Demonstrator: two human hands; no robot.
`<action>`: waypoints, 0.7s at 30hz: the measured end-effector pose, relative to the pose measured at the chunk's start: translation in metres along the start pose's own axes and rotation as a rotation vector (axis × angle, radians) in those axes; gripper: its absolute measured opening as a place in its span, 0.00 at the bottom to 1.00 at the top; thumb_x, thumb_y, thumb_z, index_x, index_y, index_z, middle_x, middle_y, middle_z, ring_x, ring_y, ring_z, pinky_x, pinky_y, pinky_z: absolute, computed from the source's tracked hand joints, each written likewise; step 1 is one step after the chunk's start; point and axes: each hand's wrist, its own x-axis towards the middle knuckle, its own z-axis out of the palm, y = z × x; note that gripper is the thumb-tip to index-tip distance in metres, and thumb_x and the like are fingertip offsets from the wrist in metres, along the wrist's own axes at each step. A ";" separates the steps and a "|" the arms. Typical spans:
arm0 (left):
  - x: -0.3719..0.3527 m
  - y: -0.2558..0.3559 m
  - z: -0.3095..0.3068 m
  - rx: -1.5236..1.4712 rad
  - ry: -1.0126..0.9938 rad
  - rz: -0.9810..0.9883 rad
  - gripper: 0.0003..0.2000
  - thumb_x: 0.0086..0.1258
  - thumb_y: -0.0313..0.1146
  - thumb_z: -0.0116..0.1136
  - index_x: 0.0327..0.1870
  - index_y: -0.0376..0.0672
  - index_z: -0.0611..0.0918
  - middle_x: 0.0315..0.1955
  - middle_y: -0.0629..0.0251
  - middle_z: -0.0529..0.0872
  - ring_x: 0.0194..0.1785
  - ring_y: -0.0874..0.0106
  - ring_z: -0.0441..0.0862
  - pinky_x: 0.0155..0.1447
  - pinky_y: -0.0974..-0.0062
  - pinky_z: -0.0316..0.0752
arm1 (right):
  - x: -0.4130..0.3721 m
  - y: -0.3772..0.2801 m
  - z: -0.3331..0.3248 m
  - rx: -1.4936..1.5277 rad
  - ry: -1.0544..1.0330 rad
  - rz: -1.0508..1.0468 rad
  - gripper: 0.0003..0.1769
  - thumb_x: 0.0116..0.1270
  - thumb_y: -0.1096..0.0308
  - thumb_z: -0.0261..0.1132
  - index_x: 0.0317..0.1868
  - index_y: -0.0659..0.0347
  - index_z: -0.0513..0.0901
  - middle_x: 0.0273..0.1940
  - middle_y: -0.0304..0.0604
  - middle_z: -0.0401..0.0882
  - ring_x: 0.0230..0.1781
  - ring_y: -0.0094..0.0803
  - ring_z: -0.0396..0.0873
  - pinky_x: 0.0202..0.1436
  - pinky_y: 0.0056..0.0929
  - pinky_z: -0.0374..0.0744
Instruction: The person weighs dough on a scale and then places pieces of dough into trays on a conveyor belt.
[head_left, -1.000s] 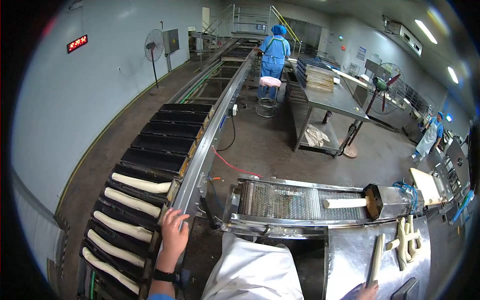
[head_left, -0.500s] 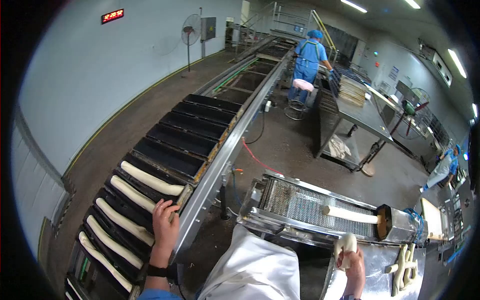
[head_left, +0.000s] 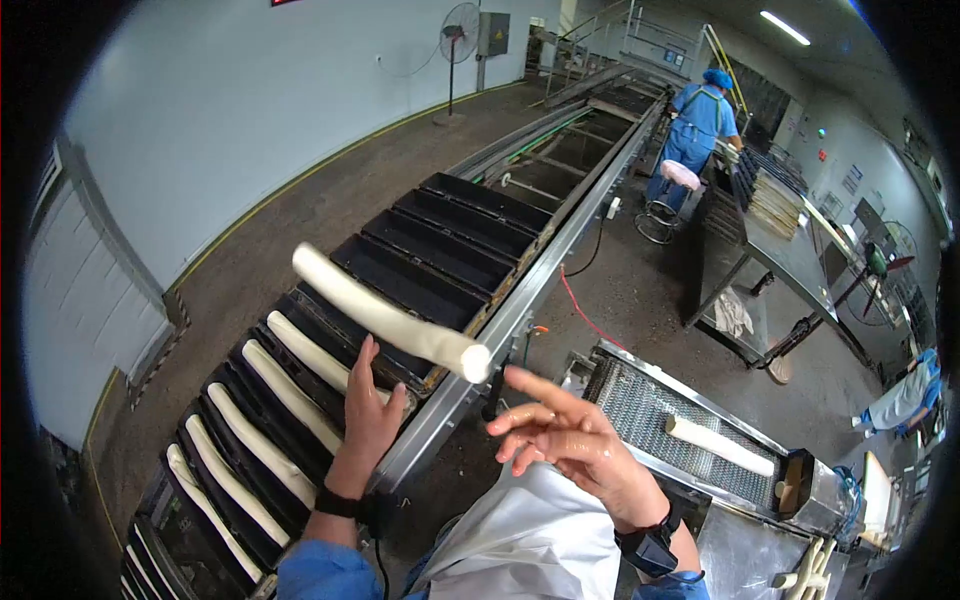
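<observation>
A long pale dough roll [head_left: 385,318] hangs in the air above the black pans, free of both hands. Just below its middle, over the edge of the pans, is my left hand [head_left: 372,415], thumb and fingers apart. My right hand [head_left: 570,440] is beside the roll's near end, fingers spread, holding nothing. Several black pans [head_left: 455,245] on the conveyor at the left are bare inside. Nearer pans hold dough strips [head_left: 232,490], one per pan.
A mesh belt [head_left: 640,400] at the right carries another dough roll [head_left: 718,445] beside a metal box. Dough pieces [head_left: 812,570] lie on a steel surface [head_left: 745,550] at lower right. A co-worker [head_left: 697,125] stands beside the far conveyor; another person [head_left: 905,395] is at the right edge.
The right hand has swung left from the steel surface and opened, and the dough roll is now loose above the pans. The left hand's fingers have spread. The view has shifted.
</observation>
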 end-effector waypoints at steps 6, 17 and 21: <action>0.056 -0.084 -0.005 0.219 -0.109 -0.283 0.39 0.66 0.33 0.64 0.74 0.34 0.57 0.71 0.38 0.62 0.76 0.47 0.59 0.77 0.57 0.56 | -0.014 0.053 -0.114 -0.425 0.361 0.085 0.29 0.63 0.82 0.63 0.67 0.63 0.74 0.51 0.44 0.82 0.53 0.32 0.80 0.58 0.30 0.79; 0.137 -0.172 -0.015 -0.399 0.205 -0.939 0.31 0.68 0.31 0.60 0.70 0.30 0.63 0.64 0.49 0.73 0.65 0.57 0.71 0.69 0.63 0.65 | -0.057 0.095 -0.331 -1.878 1.050 0.564 0.25 0.52 0.70 0.66 0.54 0.61 0.77 0.54 0.57 0.77 0.58 0.53 0.74 0.68 0.55 0.66; 0.091 -0.201 0.014 -0.505 0.116 -0.700 0.36 0.65 0.27 0.60 0.74 0.36 0.60 0.68 0.49 0.69 0.68 0.59 0.69 0.71 0.65 0.62 | -0.030 0.105 -0.333 -2.036 1.092 0.484 0.20 0.52 0.70 0.64 0.48 0.57 0.78 0.49 0.47 0.79 0.57 0.47 0.75 0.67 0.60 0.64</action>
